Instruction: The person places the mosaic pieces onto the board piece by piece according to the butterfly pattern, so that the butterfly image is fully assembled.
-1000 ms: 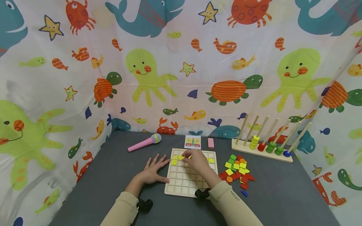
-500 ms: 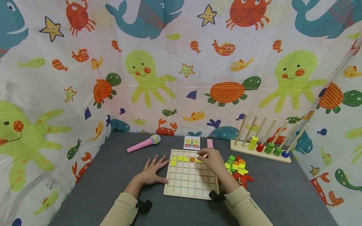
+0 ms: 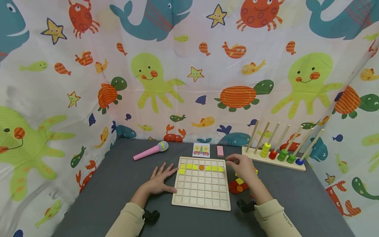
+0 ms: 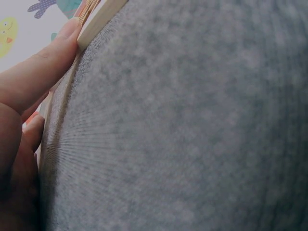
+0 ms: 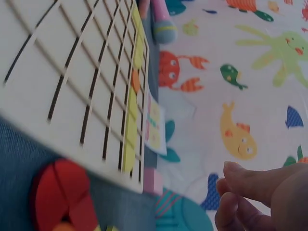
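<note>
Grey tabletop (image 3: 94,197) was covered between the grips by a wooden board (image 3: 201,193), its edge touched by the left hand (image 3: 157,182), fingers spread. Loose tiles (image 3: 234,187) were partly hidden below the right hand (image 3: 242,167), held with fingers loosely bent. Yellow tiles (image 3: 214,168) were set between both hands; beyond, a card (image 3: 201,150) was backed by a curtain (image 3: 177,95).

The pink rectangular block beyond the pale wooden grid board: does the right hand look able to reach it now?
Probably yes: the right hand is near the far right corner of the wooden board, close to the pink block, and no object seems between them.
</note>
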A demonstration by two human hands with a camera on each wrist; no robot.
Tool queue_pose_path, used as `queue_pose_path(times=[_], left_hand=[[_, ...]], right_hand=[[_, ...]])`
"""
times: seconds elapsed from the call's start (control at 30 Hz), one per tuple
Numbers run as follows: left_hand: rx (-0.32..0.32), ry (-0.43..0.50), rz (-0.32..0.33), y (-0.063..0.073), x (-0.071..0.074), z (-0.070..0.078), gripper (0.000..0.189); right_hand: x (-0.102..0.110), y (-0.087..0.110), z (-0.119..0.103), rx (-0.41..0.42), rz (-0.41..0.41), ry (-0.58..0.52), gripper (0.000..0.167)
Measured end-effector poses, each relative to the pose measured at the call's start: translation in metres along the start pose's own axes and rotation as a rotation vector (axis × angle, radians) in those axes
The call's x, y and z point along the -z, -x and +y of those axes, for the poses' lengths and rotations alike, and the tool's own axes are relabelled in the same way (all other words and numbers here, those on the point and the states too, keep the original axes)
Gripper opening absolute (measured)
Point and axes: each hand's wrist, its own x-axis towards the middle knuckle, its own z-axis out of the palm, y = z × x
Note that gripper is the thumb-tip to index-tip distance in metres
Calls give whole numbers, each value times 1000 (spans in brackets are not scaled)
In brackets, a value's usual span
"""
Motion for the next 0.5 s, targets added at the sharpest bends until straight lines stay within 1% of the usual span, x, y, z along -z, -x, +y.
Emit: queue_pose_path(times=[0.17,0.37,0.5], left_hand=[[14,4,4,-3,-2,-4,105],[30,-1,3,-5,-5,-8,106],[21,4,1,-4,-3,-8,106]], right_hand=[[12,1,17,-26,13,9,20],[20,2,49,-31,48,32,24],[25,2,69,-69,47,55,25]])
